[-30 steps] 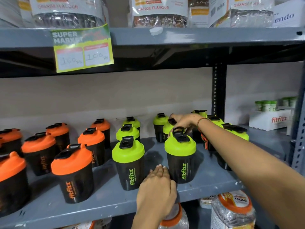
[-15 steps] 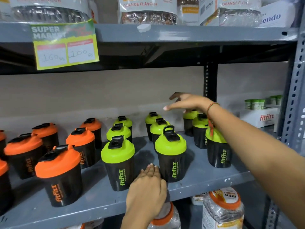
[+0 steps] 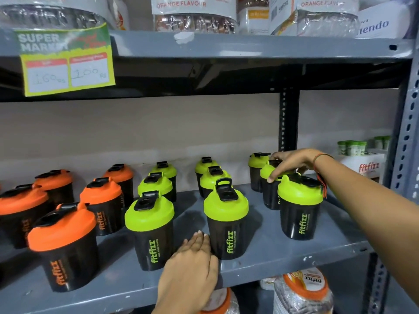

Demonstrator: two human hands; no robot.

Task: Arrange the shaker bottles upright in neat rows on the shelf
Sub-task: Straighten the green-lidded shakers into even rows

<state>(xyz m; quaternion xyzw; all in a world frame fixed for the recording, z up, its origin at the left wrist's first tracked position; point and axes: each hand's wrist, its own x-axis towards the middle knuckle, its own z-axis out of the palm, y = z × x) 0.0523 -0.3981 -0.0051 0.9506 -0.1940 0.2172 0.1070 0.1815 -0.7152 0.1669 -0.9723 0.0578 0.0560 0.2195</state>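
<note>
Right hand drops from mid-air onto the middle green-lidded shaker of the right-hand column

Head view: half a second ago the right hand (image 3: 292, 163) hovered open above the bottles; now its fingers curl over the lid of the middle shaker (image 3: 271, 189), grasping it between the back shaker (image 3: 257, 171) and the front shaker (image 3: 299, 207), so I judge this column is being straightened next. The left hand (image 3: 190, 266) lies flat and released on the grey shelf (image 3: 283, 259) edge, just beside a front green shaker (image 3: 226, 223). All shakers stand upright, orange-lidded shakers (image 3: 65, 243) at left. A price tag (image 3: 65, 62) hangs from the shelf above; jars sit below
</note>
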